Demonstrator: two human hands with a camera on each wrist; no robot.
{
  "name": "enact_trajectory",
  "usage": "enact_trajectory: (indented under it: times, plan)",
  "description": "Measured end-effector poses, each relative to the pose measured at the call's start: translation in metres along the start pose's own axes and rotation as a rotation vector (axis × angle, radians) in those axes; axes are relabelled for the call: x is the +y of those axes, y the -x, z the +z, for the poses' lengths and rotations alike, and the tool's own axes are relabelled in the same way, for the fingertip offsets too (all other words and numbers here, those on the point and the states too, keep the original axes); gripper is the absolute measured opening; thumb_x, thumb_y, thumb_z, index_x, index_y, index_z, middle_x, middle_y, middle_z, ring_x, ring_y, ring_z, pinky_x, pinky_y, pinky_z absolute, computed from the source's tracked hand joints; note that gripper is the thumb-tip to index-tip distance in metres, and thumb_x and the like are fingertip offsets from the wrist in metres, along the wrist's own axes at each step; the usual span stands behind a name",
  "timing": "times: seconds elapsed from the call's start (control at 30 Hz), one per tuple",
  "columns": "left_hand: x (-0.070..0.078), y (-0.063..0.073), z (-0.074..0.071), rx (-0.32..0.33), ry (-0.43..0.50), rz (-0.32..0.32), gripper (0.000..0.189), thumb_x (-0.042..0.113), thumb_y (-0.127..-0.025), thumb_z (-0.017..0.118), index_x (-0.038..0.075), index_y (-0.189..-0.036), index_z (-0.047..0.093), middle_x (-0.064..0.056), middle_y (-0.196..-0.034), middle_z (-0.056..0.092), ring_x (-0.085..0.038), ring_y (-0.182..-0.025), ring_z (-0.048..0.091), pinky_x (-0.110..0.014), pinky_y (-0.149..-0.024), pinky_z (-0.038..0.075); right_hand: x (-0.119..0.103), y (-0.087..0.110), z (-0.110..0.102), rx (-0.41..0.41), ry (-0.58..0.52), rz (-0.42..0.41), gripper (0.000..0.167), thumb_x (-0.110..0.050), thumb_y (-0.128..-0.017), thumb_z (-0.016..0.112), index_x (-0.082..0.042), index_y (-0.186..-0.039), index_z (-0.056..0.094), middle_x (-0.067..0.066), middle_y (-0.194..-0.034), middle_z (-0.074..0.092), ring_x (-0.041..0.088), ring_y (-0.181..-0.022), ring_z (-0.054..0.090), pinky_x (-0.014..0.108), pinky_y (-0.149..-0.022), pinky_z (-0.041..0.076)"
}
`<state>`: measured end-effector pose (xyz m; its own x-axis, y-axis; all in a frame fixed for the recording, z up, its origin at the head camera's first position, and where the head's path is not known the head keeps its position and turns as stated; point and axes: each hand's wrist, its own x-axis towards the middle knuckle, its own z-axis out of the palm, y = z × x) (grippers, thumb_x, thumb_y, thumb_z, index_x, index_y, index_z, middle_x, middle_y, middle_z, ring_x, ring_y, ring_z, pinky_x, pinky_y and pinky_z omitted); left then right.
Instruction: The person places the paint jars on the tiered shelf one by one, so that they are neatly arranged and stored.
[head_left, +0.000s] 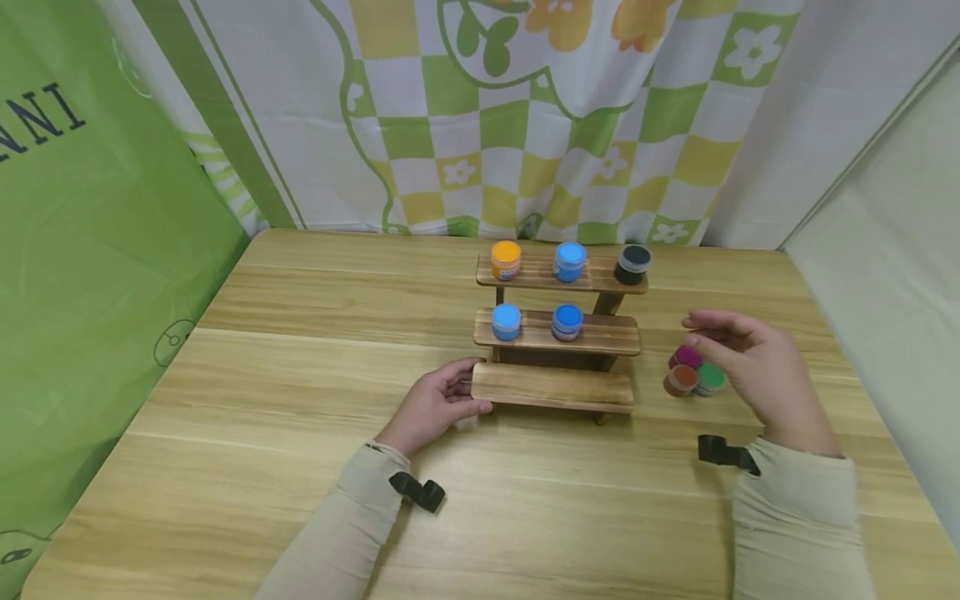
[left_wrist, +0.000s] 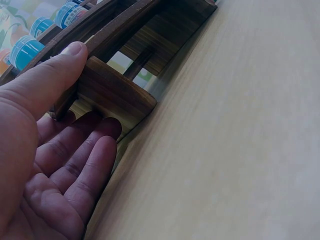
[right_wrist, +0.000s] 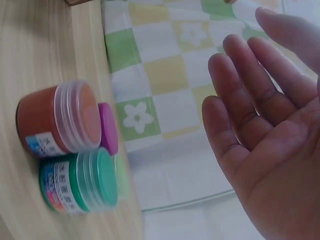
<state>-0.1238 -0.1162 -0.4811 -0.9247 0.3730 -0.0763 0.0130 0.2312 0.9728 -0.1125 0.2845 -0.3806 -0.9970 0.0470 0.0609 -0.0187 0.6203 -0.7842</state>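
Note:
A three-tier wooden stand (head_left: 555, 386) is on the table. My left hand (head_left: 441, 402) grips the left end of its lowest tier, thumb along the front edge; in the left wrist view the fingers (left_wrist: 85, 170) reach round that end, below the thumb. Over on the right, my right hand (head_left: 757, 371) is raised above a cluster of small paint jars, fingers loosely bent and holding nothing. The cluster has a magenta jar (head_left: 686, 357), a brown jar (head_left: 682, 381) and a green jar (head_left: 710, 379). Behind them, a light green jar (right_wrist: 121, 176) shows partly in the right wrist view.
On the top tier stand an orange jar (head_left: 506, 261), a light blue jar (head_left: 570, 262) and a black jar (head_left: 633, 264). The middle tier carries a light blue jar (head_left: 506, 322) and a darker blue jar (head_left: 567, 322). A checkered curtain (head_left: 480, 125) hangs behind the table (head_left: 315, 325).

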Motion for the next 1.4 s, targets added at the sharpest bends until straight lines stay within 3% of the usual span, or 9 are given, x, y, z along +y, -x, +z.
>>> enact_trajectory:
  times: [0.27,0.6,0.8,1.1,1.4]
  plan:
    - [0.000,0.000,0.000,0.001,-0.006,-0.001,0.072,0.018,-0.084,0.083,0.009,-0.147,0.050,-0.009,-0.125,0.066,-0.023,-0.108,0.067,-0.032,-0.091,0.057,0.012,-0.001,-0.005,0.030,-0.003,0.023,0.045,-0.035,-0.098,0.067,-0.007,-0.132,0.064,-0.032,-0.106,0.062,-0.013,-0.096,0.058,0.003,-0.078,0.044]
    - [0.000,-0.001,0.000,0.000,-0.002,-0.005,0.071,0.015,-0.084,0.083,0.008,-0.147,0.050,-0.010,-0.126,0.066,-0.023,-0.109,0.066,-0.031,-0.091,0.057,0.029,-0.004,-0.010,0.043,-0.016,0.091,0.057,-0.047,-0.094,0.068,-0.007,-0.135,0.062,-0.028,-0.109,0.065,-0.013,-0.100,0.054,0.003,-0.079,0.041]
    - [0.000,-0.001,0.000,-0.001,0.000,-0.002,0.071,0.016,-0.084,0.083,0.008,-0.147,0.050,-0.010,-0.126,0.066,-0.023,-0.109,0.066,-0.032,-0.091,0.057,0.036,-0.005,-0.010,0.046,-0.024,0.105,0.054,-0.040,-0.096,0.068,-0.005,-0.136,0.060,-0.034,-0.104,0.061,-0.014,-0.099,0.054,0.003,-0.078,0.042]
    - [0.000,0.000,0.000,0.002,-0.005,0.008,0.071,0.017,-0.084,0.083,0.008,-0.147,0.050,-0.010,-0.125,0.066,-0.023,-0.108,0.067,-0.032,-0.090,0.058,0.053,-0.008,-0.007,0.045,-0.030,0.147,0.055,-0.039,-0.097,0.067,-0.004,-0.139,0.058,-0.011,-0.116,0.065,-0.009,-0.099,0.052,0.005,-0.076,0.043]
    - [0.000,0.000,0.000,0.002,-0.007,0.005,0.071,0.018,-0.084,0.083,0.008,-0.147,0.050,-0.010,-0.125,0.066,-0.023,-0.108,0.067,-0.031,-0.090,0.057,0.066,-0.010,-0.003,0.032,-0.007,0.189,0.062,-0.043,-0.098,0.064,-0.005,-0.144,0.052,0.010,-0.131,0.058,-0.007,-0.101,0.048,0.007,-0.076,0.042]
